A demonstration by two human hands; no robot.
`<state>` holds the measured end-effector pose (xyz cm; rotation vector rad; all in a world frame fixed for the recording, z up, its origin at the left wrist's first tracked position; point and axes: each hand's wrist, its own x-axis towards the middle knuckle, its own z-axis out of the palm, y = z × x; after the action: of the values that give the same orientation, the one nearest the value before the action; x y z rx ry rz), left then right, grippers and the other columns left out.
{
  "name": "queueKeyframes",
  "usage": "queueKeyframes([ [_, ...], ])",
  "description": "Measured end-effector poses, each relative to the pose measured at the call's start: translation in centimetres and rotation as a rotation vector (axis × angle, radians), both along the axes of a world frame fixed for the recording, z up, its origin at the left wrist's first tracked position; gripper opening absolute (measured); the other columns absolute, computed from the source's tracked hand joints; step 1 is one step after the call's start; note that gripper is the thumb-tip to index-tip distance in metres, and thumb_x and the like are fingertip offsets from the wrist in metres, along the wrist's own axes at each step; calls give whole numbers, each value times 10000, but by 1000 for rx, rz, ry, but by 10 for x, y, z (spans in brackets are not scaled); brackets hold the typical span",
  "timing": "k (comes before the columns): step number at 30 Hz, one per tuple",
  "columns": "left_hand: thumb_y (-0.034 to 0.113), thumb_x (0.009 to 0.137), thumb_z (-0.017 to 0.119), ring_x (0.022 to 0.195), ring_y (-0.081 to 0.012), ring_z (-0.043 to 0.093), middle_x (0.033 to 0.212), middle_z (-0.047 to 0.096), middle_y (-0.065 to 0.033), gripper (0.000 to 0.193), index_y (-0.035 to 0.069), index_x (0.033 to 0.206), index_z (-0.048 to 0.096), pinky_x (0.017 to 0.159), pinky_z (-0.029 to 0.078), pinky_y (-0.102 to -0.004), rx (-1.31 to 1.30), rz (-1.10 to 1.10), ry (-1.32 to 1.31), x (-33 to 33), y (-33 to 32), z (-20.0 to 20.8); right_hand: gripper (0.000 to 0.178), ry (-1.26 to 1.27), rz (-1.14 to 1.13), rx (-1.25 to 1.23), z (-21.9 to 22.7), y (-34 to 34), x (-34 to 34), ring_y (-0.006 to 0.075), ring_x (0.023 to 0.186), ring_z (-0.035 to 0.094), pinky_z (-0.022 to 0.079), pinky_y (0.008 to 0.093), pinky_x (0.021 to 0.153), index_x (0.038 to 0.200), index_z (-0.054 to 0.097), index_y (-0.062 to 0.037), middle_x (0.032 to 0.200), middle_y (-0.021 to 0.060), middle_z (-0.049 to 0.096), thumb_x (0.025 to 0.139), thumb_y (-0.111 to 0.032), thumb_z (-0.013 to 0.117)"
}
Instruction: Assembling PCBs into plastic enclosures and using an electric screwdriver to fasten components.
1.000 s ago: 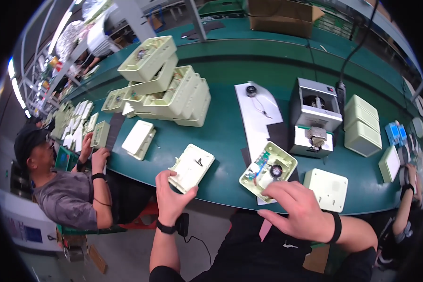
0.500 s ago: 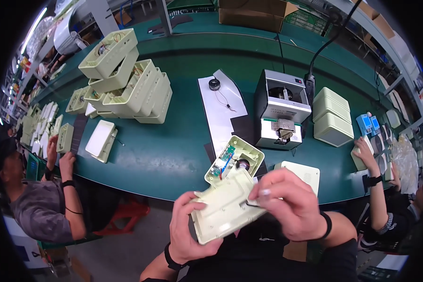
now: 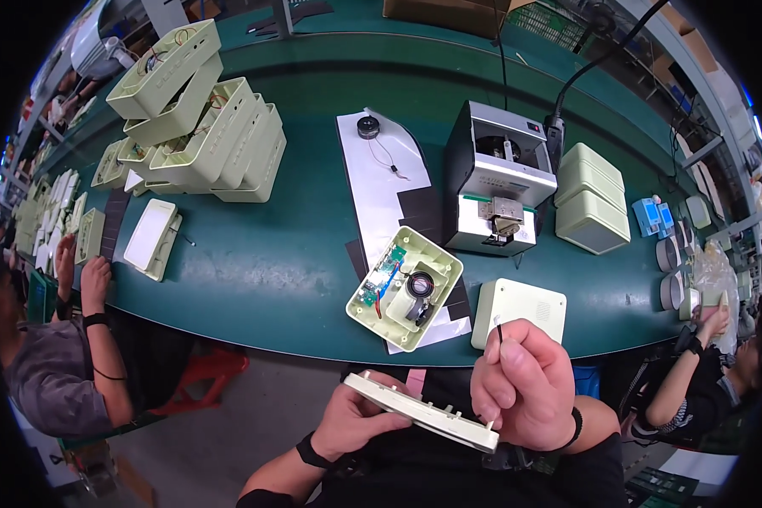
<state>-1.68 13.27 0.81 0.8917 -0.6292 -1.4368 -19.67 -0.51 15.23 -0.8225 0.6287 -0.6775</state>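
Note:
My left hand (image 3: 351, 425) grips a cream plastic cover (image 3: 423, 412), which is tilted so that its long edge and small pegs show. My right hand (image 3: 527, 391) is closed just above the cover's right end, pinching a thin black strip with a pale tip (image 3: 499, 330) between thumb and fingers; its exact kind is unclear. Beyond my hands, an open cream housing (image 3: 395, 333) lies on the bench. Inside it are a green circuit board (image 3: 384, 278), red and blue wires, and a round black speaker (image 3: 420, 285).
A closed cream box (image 3: 525, 306) lies beside the open housing. Behind stands a grey bench machine (image 3: 499, 182), with stacked boxes (image 3: 591, 199) to its right. A loose speaker (image 3: 368, 127) rests on white paper. Housings (image 3: 245, 157) are piled at left. Co-workers sit on both sides.
The cover has turned from its broad face to nearly edge-on and come lower. My right hand has moved off its face and now raises the thin black strip. The head view has shifted.

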Motion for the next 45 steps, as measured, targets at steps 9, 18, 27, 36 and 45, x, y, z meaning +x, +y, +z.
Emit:
queueKeyframes([
  [9, -41, 859, 825, 1123, -232, 670, 1184, 668, -120, 335, 24, 1118, 622, 1012, 536, -374, 131, 133, -202, 37, 8, 7, 172, 466, 96, -482, -36, -44, 9, 148, 649, 612, 506, 286, 641, 1064, 556, 28, 727, 44, 571, 1122, -125, 503],
  [18, 46, 967, 739, 1486, -372, 448, 1564, 464, -226, 239, 38, 1140, 574, 1137, 452, -444, -170, 333, -64, 35, -20, 0, 128, 810, 289, -1085, -57, -76, 16, 353, 888, 680, 538, 386, 777, 1089, 569, 29, 1130, 194, 640, 1058, -95, 580],
  [27, 77, 1006, 704, 1502, -326, 417, 1688, 308, -261, 244, 31, 1188, 548, 1178, 403, -417, 79, 347, 23, 24, -14, 6, 115, 892, 367, -1062, -70, -86, 22, 494, 1042, 625, 523, 460, 898, 1069, 560, 17, 1382, 256, 545, 1045, -93, 583],
  [36, 89, 1012, 701, 1499, -305, 423, 1697, 292, -274, 229, 35, 1209, 597, 1185, 391, -418, 27, 68, -252, 84, -46, 33, 113, 736, 489, -845, -36, -34, -5, 462, 1150, 649, 523, 418, 974, 1054, 540, 8, 1376, 234, 590, 1067, -103, 555],
  [45, 59, 947, 746, 1442, -318, 507, 1618, 433, -261, 267, 24, 1172, 606, 1179, 405, -427, -92, -150, -465, 95, -109, 73, 132, 662, 359, -366, -61, 7, -28, 304, 1263, 648, 508, 396, 1004, 1083, 551, -2, 1389, 223, 614, 1098, -133, 545],
])
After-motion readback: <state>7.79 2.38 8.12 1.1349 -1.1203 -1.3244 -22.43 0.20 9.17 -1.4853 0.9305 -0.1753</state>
